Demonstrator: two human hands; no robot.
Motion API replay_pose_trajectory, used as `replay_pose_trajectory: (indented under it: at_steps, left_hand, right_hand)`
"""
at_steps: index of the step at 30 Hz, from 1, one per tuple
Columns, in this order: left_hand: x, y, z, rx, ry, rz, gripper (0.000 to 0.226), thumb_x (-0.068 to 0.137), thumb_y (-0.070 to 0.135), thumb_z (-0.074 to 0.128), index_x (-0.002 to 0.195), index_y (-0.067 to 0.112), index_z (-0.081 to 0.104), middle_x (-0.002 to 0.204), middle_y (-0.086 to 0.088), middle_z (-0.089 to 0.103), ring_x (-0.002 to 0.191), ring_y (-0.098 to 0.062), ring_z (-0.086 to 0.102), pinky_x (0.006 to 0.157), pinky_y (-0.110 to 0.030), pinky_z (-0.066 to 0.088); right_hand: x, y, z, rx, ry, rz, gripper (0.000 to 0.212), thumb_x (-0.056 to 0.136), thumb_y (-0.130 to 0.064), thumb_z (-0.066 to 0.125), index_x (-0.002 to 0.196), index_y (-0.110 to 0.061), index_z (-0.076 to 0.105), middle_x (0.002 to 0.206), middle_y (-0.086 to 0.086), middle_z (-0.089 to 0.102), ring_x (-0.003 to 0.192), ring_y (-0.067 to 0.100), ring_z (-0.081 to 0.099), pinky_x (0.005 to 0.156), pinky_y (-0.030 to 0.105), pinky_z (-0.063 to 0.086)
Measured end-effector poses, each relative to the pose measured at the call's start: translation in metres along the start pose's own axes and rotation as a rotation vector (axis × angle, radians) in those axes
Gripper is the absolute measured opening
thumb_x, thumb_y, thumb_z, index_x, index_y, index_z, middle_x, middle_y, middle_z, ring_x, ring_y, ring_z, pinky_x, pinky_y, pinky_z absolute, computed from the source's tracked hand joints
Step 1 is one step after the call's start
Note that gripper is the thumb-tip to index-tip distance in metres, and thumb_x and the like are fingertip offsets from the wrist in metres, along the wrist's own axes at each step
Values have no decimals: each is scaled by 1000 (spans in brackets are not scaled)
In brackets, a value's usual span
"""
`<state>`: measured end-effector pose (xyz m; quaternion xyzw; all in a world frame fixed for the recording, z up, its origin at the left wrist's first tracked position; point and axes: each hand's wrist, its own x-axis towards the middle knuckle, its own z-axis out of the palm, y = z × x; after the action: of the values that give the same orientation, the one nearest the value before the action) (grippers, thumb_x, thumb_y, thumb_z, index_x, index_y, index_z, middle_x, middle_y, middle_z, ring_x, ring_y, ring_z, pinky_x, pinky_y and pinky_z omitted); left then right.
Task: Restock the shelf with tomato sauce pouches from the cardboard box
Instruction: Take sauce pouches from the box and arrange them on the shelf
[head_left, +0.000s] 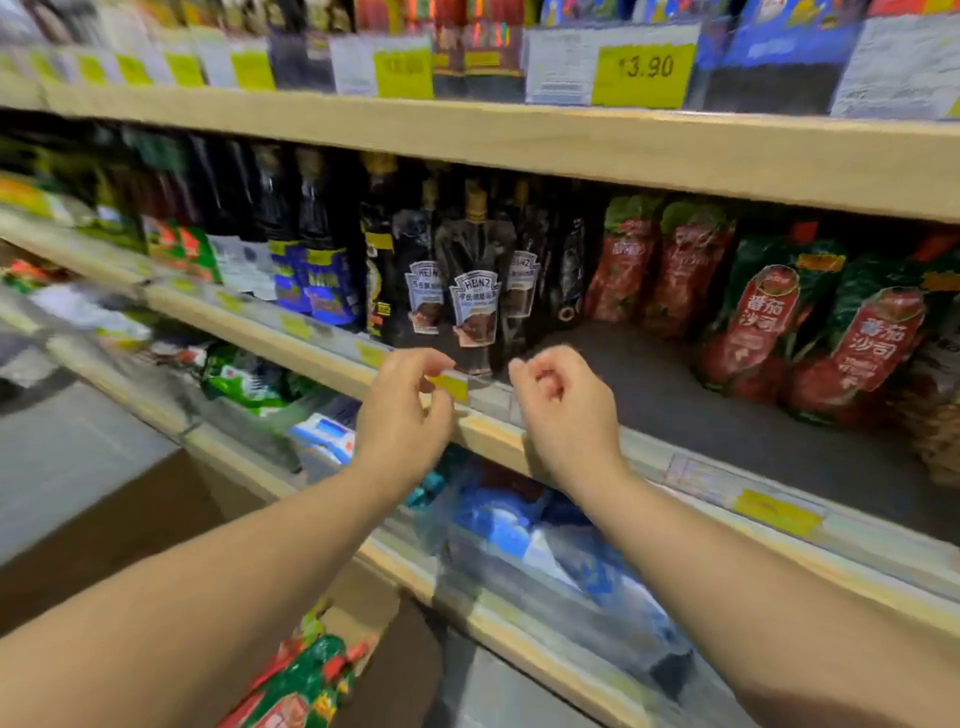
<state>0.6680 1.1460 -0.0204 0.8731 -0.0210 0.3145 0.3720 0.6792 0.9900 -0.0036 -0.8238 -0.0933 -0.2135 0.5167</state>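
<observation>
Head view. A shop aisle with pale wooden shelves is shown; the middle shelf (675, 395) carries dark sauce bottles (470, 291) at centre and red-and-green tomato sauce pouches (862, 343) at right, with a bare dark stretch of board between them and the front edge. Yellow price tags line the shelf rails, and motion blur softens the left side. The left hand (402, 415) is seen pinching a small yellow tag (451, 385) at the rail; the right hand (563, 410) is loosely curled just beside it, holding nothing. More pouches (304, 680) lie in the cardboard box (358, 613) at lower left, below the arms. The tag is best seated flat in the rail before pouches are taken from the box and stood upright in the bare gap, labels outward.
</observation>
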Motion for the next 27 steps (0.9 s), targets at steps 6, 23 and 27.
replay_pose_trajectory:
  at_steps: [6,23,27]
  left_hand:
    - [-82,-110,-36,87,-10,-387,28,81,9,54,109,12,59,104,-5,55,85,-17,53,83,-33,47]
    - [-185,-328,-92,497,-900,-787,30,81,20,55,106,3,62,116,-20,65,106,-32,63,86,-36,51]
    - [-183,-344,-85,557,-920,-726,36,77,28,54,110,13,63,120,-14,63,112,-32,59,90,-37,50]
  right_hand:
    - [-73,-3,96,9,-265,39,27,79,-46,53,66,-23,50,49,-4,40,49,8,40,54,29,38]
    - [-215,54,330,-4,-759,943,16,90,-7,48,78,-17,54,75,4,54,66,19,54,72,33,55]
    - [-243,59,359,226,-642,1387,17,94,-6,41,81,-9,52,74,8,54,59,18,54,34,18,49]
